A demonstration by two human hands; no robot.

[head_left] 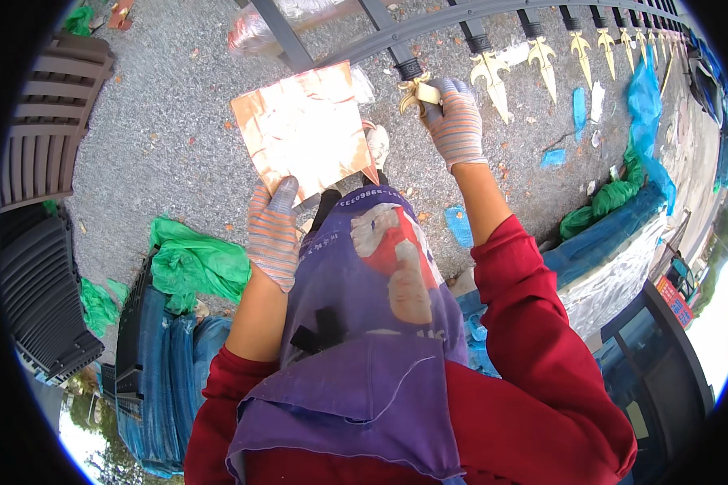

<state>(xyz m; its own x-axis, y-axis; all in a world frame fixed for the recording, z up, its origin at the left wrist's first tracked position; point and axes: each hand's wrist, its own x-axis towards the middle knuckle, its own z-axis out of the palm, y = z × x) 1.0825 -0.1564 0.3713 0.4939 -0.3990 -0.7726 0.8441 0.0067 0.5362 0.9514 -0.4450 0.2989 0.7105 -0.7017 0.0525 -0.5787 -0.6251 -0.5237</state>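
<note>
My left hand (277,226), in a striped knit glove, grips the lower edge of a square, shiny copper-coloured foil sheet (307,129), its thumb on top. The sheet is creased and reflects bright light. My right hand (455,121), gloved alike, is closed round a small pale-yellow block (429,94), whose material I cannot make out. The block is at a gold spearhead finial (412,90) on a black metal fence panel (396,47), and the hand partly hides both. To the right, more gold spearheads (490,79) line the same panel.
Stacked dark fence panels (44,283) and brown slatted panels (52,109) stand at the left. Green plastic sheeting (198,263) lies near my left forearm. Blue-wrapped bundles (615,234) flank my right side. Plastic scraps litter the grey ground (162,129). A purple apron (356,275) covers my front.
</note>
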